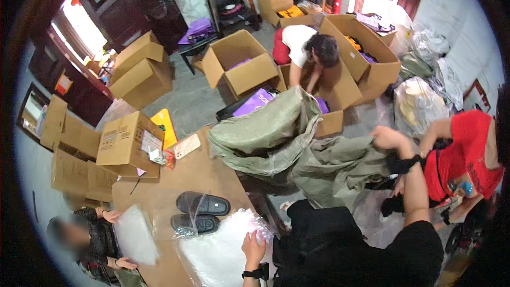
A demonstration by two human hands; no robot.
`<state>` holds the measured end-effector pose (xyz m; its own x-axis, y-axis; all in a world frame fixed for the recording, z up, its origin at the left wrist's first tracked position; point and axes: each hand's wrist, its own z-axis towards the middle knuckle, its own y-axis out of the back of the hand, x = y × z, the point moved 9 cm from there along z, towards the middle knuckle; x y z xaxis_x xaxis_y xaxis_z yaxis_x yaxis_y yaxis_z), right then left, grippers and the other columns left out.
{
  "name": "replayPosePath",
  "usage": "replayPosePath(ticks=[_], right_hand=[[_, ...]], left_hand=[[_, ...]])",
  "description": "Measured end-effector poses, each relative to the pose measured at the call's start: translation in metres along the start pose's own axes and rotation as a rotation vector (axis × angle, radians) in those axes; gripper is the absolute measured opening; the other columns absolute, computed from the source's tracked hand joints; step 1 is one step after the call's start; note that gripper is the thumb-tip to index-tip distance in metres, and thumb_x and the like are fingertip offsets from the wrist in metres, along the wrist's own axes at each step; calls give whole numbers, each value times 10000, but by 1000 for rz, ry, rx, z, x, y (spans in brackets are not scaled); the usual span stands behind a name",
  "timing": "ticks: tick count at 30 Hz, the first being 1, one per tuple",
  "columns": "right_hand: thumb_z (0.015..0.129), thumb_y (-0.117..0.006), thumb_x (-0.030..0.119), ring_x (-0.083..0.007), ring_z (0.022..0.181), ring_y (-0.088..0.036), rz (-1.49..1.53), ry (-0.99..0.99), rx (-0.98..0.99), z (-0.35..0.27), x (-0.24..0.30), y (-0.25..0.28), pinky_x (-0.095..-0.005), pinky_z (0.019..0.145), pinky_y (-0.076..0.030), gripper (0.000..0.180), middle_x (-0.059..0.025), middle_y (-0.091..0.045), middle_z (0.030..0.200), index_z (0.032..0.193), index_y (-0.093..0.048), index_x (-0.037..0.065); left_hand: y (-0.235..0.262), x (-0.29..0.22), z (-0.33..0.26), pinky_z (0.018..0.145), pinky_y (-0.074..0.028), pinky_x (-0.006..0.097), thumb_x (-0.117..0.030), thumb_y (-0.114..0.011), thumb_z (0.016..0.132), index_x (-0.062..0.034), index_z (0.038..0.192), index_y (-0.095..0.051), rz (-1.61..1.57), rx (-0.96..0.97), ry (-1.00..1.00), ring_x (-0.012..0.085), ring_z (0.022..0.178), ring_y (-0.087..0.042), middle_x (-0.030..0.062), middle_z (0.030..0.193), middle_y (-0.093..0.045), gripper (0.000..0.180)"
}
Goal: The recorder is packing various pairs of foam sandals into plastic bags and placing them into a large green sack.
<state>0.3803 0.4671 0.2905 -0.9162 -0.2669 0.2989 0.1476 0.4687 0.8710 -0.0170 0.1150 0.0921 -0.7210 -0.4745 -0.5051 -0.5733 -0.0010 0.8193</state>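
My right hand [389, 139] is reached out to the right, closed on the upper edge of a grey-green woven sack [340, 167] that hangs in loose folds. Low in the view, my left hand [254, 248] has its fingers bent in at the edge of a pile of clear plastic bags [218, 252] on the table; what is in the fingers, if anything, is hidden. A pair of black slide sandals [197, 213] lies beside the pile, partly under clear film. Past the table, a bulging green woven sack [260, 127] stands with its mouth spread.
A person in white [303, 45] bends into an open carton [337, 87]. Someone in red [459, 154] stands close on my right. At the table's left, a person [101, 239] handles a sheet of clear plastic [135, 234]. A phone [187, 146] and a carton [127, 141] occupy the table's far end [204, 167].
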Motion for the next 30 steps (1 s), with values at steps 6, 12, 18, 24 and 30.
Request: replayPosePath(ticks=[6, 12, 18, 24, 30], right_hand=[[679, -564, 16, -137, 800, -570, 513, 246, -265, -56, 61, 159, -249, 739, -435, 254, -55, -642, 827, 922, -636, -12], [799, -514, 98, -165, 873, -578, 1171, 646, -622, -32, 131, 283, -262, 819, -437, 317, -57, -601, 989, 1102, -548, 11], [825, -494, 145, -157, 881, -573, 1348, 885, -358, -23, 257, 230, -266, 803, -443, 297, -62, -599, 986, 1082, -553, 8], [873, -485, 235, -139, 849, -588, 1521, 1088, -260, -2, 351, 237, -264, 770, -463, 303, -54, -612, 960, 1046, -574, 3], [925, -413, 216, -207, 959, -567, 1983, 986, -196, 90, 338, 183, -331, 866, -445, 303, -86, -581, 1073, 1134, -509, 19]], left_hand=[[-28, 27, -13, 896, -393, 500, -357, -615, 767, -122, 1193, -509, 50, 94, 210, 418, 1126, -442, 278, 1234, -440, 498], [-22, 34, -21, 902, -375, 523, -383, -650, 738, -123, 1232, -481, 58, 2, 210, 437, 1142, -410, 290, 1268, -393, 583], [132, -98, 48, 1042, -234, 463, -427, -819, 544, 31, 1345, -205, -381, -415, -209, 427, 1298, -184, 303, 1406, -111, 1109], [238, -187, 138, 1067, 15, 494, -352, -844, 481, 26, 1369, 129, -310, -714, -392, 355, 1346, -109, 253, 1436, -93, 1370], [259, -227, 188, 997, -262, 403, -130, -688, 726, 15, 1339, -235, -645, -714, -538, 239, 1136, -470, 164, 1219, -510, 776]])
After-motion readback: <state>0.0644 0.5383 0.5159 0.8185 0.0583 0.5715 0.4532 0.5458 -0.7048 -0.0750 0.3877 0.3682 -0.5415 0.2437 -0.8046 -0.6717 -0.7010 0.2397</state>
